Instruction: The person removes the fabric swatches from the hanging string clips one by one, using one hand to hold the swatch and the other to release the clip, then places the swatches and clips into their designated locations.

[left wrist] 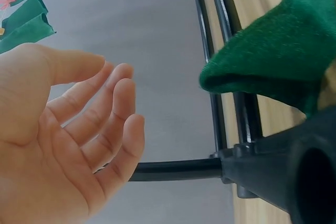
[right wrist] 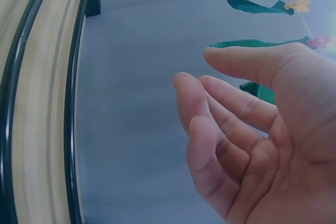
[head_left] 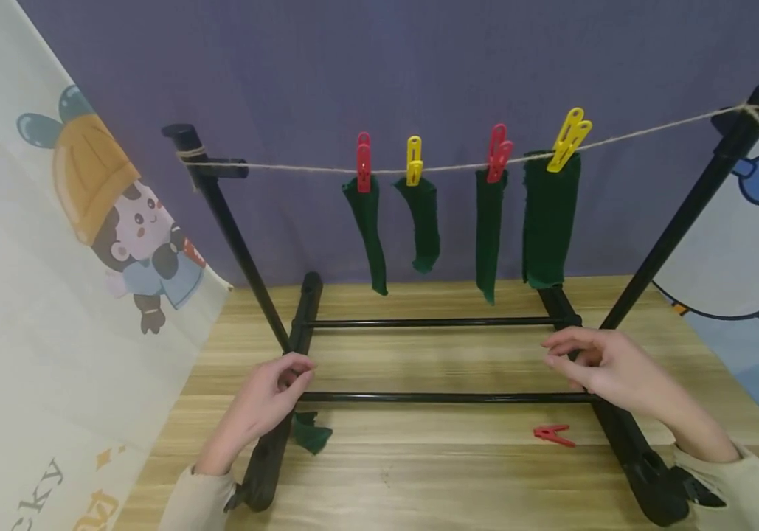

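My left hand (head_left: 271, 398) hovers by the left foot of a black rack, fingers loosely bent and nothing in them. Just right of it a small green cloth piece (head_left: 313, 434) lies on the table; the left wrist view shows this cloth (left wrist: 278, 51) up close. Over the rack's right side is my right hand (head_left: 608, 365), relaxed and holding nothing. A red clothespin (head_left: 555, 435) lies on the wood below and left of it. Several green cloth strips (head_left: 489, 236) hang from a string (head_left: 326, 169), pinned by a red clothespin (head_left: 364, 162) and other red and yellow ones.
The string runs between the rack's left post (head_left: 233, 228) and right post (head_left: 678, 214). Two black crossbars (head_left: 445, 398) join the feet low over the wooden table (head_left: 419, 472). A purple-grey backdrop (head_left: 445, 66) stands behind, with printed curtains (head_left: 14, 295) at both sides.
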Motion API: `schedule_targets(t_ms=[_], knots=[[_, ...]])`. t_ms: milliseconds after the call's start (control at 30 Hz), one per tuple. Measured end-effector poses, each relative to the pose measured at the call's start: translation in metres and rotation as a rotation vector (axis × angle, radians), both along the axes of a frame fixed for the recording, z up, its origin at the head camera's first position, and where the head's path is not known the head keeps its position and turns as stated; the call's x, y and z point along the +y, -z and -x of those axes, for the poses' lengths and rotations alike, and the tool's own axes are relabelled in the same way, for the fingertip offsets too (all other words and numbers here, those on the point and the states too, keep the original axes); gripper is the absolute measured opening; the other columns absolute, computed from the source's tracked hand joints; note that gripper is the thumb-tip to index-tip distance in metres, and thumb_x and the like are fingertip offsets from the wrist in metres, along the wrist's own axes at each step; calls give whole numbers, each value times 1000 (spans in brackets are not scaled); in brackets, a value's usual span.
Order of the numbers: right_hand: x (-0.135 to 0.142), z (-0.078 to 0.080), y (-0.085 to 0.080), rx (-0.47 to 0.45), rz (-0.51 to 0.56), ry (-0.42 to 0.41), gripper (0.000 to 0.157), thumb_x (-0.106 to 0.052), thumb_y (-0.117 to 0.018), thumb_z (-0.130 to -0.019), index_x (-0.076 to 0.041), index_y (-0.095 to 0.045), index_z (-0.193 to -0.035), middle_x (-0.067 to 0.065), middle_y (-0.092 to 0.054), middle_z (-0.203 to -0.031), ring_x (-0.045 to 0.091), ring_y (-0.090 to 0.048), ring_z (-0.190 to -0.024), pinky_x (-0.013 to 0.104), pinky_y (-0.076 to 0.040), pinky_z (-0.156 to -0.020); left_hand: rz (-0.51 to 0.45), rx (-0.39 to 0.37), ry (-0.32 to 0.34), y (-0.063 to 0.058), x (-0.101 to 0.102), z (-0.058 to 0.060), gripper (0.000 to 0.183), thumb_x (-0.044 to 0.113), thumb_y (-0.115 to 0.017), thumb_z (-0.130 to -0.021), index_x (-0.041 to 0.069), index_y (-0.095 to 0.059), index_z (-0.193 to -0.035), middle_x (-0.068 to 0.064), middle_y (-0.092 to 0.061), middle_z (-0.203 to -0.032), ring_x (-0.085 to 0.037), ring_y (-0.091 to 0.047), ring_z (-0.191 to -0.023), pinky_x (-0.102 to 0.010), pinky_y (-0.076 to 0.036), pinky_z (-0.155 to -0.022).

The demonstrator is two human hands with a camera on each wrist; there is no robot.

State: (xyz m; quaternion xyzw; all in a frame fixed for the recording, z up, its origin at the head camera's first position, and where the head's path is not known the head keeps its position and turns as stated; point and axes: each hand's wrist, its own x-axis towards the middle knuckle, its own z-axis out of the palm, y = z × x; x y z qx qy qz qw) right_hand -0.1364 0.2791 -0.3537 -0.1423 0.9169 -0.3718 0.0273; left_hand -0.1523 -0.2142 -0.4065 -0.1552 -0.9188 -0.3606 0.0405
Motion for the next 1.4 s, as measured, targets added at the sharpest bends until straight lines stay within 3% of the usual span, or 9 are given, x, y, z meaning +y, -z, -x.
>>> schedule_targets(t_ms=[467, 633, 967, 1167, 1400], knots=[[-16, 6, -17, 98, -66, -46, 22, -37, -64, -92, -26, -65, -111, -5, -69, -94, 11, -54, -47, 28, -40, -39, -37, 35, 9, -14, 8, 2, 15, 24, -62, -94, 30, -66, -108, 14, -64, -88, -8, -59, -71, -26, -50, -62], [-22, 8, -24, 127, -67, -73, 22, -36, -64, -92, -22, -66, -110, -5, -69, -94, 10, -53, -47, 27, -40, -41, -41, 39, 11, -15, 10, 4, 14, 26, -61, -95, 30, -66, -107, 12, -64, -85, -9, -58, -66, -27, -50, -59], [-33, 10, -33, 84, -88, -90, 35, -42, -63, -92, -23, -62, -120, -6, -69, -99, 8, -59, -62, 27, -44, -49, -71, 39, 31, -19, 17, 6, 14, 30, -61, -95, 30, -66, -108, 8, -64, -83, -10, -58, -65, -28, -49, -58], [-43, 14, -39, 132, -102, -118, 37, -44, -62, -92, -25, -60, -123, -11, -68, -98, 6, -61, -67, 27, -46, -52, -106, 59, 23, -22, 19, 8, 14, 30, -61, -95, 32, -66, -108, 5, -64, -83, -11, -57, -66, -28, -49, -58], [-53, 17, -46, 127, -54, -139, 39, -43, -61, -92, -25, -58, -126, -7, -68, -99, 7, -61, -61, 29, -48, -50, -103, 65, 13, -28, 26, 9, 13, 30, -62, -95, 36, -66, -106, 13, -63, -85, -8, -58, -67, -29, -49, -59]])
